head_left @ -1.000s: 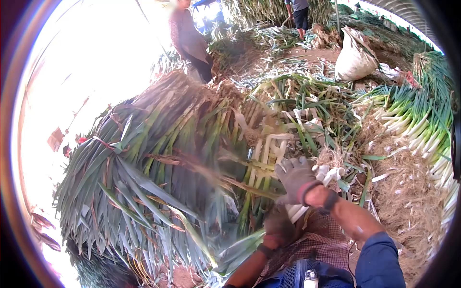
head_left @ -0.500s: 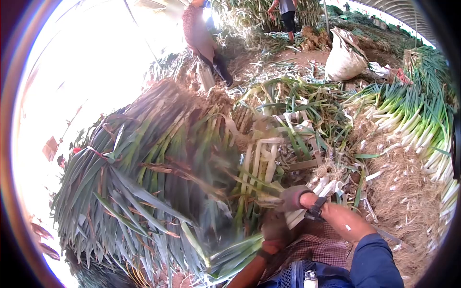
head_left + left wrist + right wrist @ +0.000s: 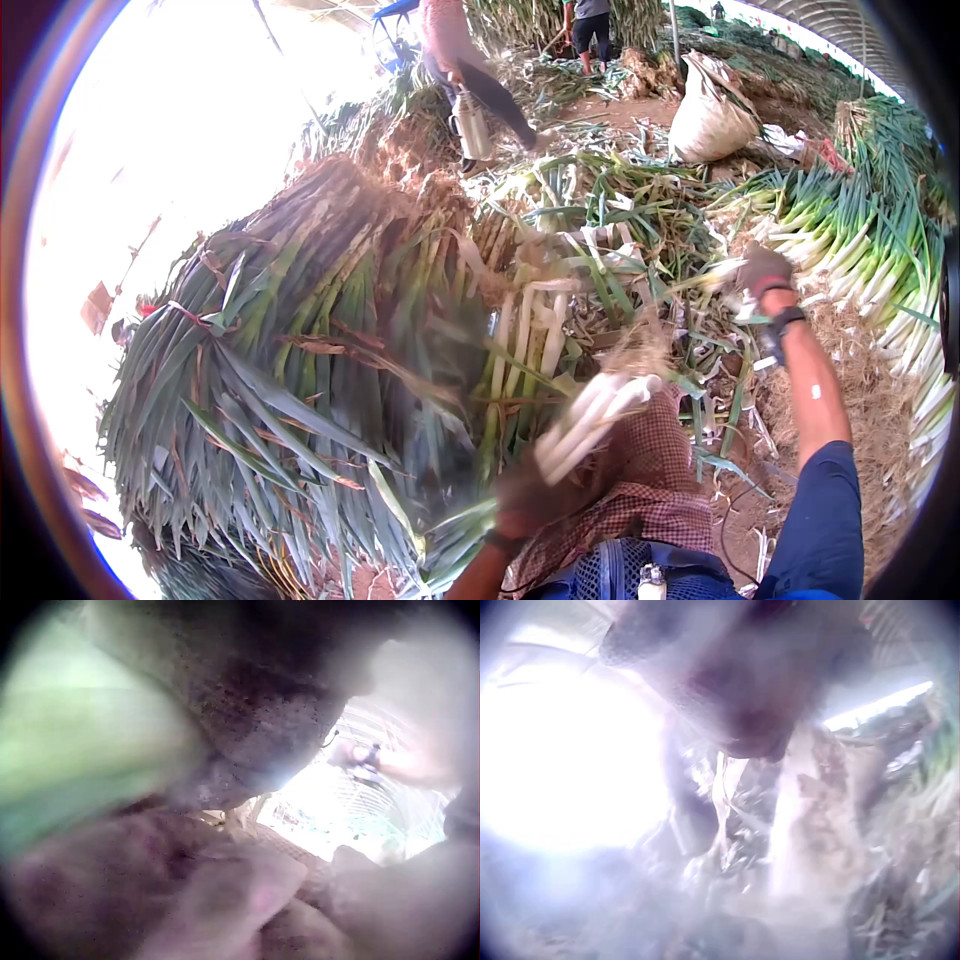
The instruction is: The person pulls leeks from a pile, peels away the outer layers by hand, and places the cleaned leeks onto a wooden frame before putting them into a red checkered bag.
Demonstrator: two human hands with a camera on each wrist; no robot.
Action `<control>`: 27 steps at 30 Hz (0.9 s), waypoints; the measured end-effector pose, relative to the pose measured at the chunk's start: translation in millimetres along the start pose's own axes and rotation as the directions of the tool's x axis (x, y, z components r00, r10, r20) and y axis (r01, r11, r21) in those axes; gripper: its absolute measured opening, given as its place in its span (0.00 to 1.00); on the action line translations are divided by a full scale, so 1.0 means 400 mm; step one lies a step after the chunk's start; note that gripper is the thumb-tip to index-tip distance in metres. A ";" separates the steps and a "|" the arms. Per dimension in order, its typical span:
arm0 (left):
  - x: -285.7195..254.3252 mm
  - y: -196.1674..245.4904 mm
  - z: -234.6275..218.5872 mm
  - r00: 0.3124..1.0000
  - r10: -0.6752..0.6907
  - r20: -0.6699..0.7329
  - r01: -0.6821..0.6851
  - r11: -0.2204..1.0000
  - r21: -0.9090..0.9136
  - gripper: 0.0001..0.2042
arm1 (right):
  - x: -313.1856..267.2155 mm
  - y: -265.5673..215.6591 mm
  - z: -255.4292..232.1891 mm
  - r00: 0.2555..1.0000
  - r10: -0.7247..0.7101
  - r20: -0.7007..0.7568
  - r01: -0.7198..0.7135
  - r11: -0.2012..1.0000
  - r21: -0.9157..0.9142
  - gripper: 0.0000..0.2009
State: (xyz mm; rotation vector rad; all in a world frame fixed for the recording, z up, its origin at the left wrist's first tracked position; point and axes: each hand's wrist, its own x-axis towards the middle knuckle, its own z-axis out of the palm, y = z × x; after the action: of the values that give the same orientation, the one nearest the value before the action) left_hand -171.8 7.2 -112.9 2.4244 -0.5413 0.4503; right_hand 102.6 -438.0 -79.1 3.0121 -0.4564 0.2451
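Note:
My gloved left hand (image 3: 535,492) grips several leeks (image 3: 592,425) around their stalks, over the checked cloth on my lap. Their white shanks and stringy roots point up and away, while green leaves trail out below the hand. In the left wrist view a blurred green leaf (image 3: 82,742) lies beside the gloved fingers (image 3: 240,720). Out to the right, my gloved right hand (image 3: 768,272) pinches pale peeled leaf strips (image 3: 718,276), blurred by motion. The right wrist view has a whitish strip (image 3: 721,796) hanging under the fingers (image 3: 735,697).
A big heap of untrimmed leeks (image 3: 290,350) fills the left side. Cleaned leeks (image 3: 850,235) lie in a row at right, roots toward me. Peelings (image 3: 620,240) litter the ground ahead, near a white sack (image 3: 712,115). A person (image 3: 460,60) walks past carrying a flask (image 3: 470,125).
My right hand has swung from beside the left hand out to the right, taking leaf strips along. The left hand has drawn the leeks lower and tilted them. The walking person has moved right.

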 end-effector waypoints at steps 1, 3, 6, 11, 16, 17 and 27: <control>-0.028 -0.029 -0.011 0.994 0.077 -0.072 -0.072 0.995 0.068 0.32 | -0.007 0.088 -0.038 0.992 0.123 -0.003 -0.122 0.988 0.098 0.09; -0.142 -0.143 0.043 0.878 -0.478 -0.015 0.462 0.840 0.284 0.36 | -0.006 0.265 0.009 0.969 0.215 -0.119 -0.197 0.970 0.145 0.10; -0.114 -0.203 0.012 0.911 -0.394 -0.121 0.412 0.873 0.261 0.36 | -0.074 0.386 0.106 0.991 0.130 0.034 -0.135 0.970 0.204 0.13; 0.042 -0.142 -0.097 0.829 -0.549 0.107 0.555 0.787 -0.269 0.28 | -0.268 0.260 0.177 0.896 -0.144 0.420 -0.237 0.644 0.727 0.13; 0.153 -0.126 -0.118 0.787 -0.526 0.323 0.616 0.643 -0.454 0.27 | -0.337 0.016 0.030 0.912 -0.339 0.230 -0.058 0.449 0.891 0.20; 0.163 -0.117 -0.124 0.789 -0.521 0.325 0.613 0.648 -0.451 0.27 | -0.338 -0.021 -0.019 0.901 -0.359 0.242 -0.046 0.476 0.878 0.22; 0.165 -0.033 -0.142 0.790 -0.397 0.467 0.613 0.518 -0.597 0.25 | -0.275 -0.422 -0.160 0.780 -0.621 -0.077 0.331 0.305 0.893 0.43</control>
State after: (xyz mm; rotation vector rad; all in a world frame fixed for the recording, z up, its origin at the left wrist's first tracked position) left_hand -119.4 34.6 -47.7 1.7108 -0.0360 -0.3388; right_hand 40.4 -238.7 -44.8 3.9872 0.9764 -0.0638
